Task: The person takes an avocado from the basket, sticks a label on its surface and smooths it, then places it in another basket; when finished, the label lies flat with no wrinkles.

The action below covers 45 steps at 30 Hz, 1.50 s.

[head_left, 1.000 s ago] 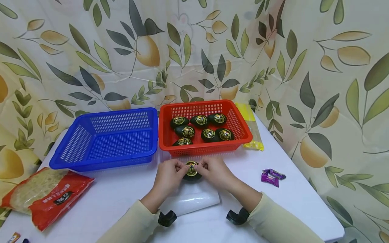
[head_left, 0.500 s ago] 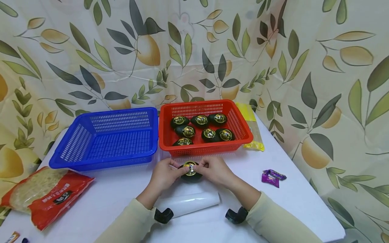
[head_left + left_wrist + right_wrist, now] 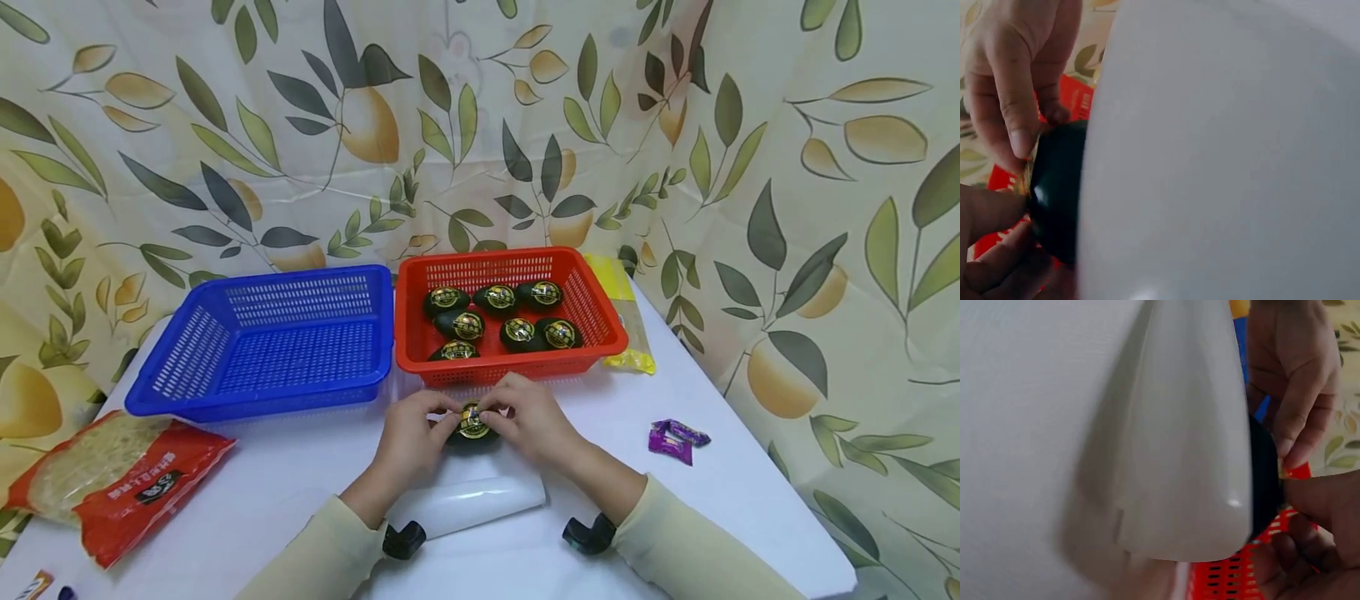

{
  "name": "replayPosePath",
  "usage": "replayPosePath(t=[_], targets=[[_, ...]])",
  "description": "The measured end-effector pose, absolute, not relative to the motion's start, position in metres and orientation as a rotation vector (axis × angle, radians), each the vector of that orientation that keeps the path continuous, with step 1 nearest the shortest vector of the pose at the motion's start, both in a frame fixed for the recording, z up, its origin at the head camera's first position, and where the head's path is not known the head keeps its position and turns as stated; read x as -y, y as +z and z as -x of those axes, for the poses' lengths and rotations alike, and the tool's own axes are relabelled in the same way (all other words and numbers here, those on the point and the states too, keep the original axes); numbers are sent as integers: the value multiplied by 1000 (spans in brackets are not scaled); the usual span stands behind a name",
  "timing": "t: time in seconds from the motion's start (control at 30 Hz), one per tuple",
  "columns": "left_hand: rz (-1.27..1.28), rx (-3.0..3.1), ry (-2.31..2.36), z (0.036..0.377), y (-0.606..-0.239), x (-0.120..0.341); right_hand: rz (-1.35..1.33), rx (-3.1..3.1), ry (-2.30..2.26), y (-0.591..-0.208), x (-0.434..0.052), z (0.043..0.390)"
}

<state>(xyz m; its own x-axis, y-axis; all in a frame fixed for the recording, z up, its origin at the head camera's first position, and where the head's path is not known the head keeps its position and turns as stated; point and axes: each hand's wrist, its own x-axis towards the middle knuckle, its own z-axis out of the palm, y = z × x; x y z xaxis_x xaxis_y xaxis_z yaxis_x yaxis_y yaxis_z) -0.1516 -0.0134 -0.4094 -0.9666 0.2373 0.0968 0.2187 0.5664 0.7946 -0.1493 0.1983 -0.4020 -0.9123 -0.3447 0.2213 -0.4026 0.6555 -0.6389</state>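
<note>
A dark green avocado with a round black-and-gold label on top rests on the white table in front of the red basket. My left hand has its thumb and index fingertip at the label's left edge, the other fingers curled beside the avocado. From the other side my right hand touches the label's right edge with thumb and index finger. In the left wrist view the dark skin of the avocado shows between both hands. A glossy white curled sheet lies nearer me, hiding part of the avocado in both wrist views.
Several labelled avocados lie in the red basket. Left of it stands a blue basket. A red-and-clear food packet lies at left, a yellow packet behind right, and purple wrapped sweets at right.
The thumbs have drawn back from the label's middle, and the index fingertips have come onto its edges. The avocado stays in about the same place.
</note>
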Motion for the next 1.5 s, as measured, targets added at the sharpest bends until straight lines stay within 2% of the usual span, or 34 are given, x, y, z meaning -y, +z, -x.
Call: replayPosePath(t=[0.17,0.37,0.93,1.17,1.5], targets=[[-729,-2912,1138,148,-402,11,-910,2730,732,-396,-194,145],[-855,-2921,1074,150,-400,15,-990,2714,571,-393,-193,145],[-732,-2913,1063,151,-404,14,-954,2688,549,-399,-191,148],[-816,-2900,887,151,-400,16,-904,2675,504,-398,-188,147],[-813,-2921,951,151,-405,17,-920,2645,379,-396,-186,138]])
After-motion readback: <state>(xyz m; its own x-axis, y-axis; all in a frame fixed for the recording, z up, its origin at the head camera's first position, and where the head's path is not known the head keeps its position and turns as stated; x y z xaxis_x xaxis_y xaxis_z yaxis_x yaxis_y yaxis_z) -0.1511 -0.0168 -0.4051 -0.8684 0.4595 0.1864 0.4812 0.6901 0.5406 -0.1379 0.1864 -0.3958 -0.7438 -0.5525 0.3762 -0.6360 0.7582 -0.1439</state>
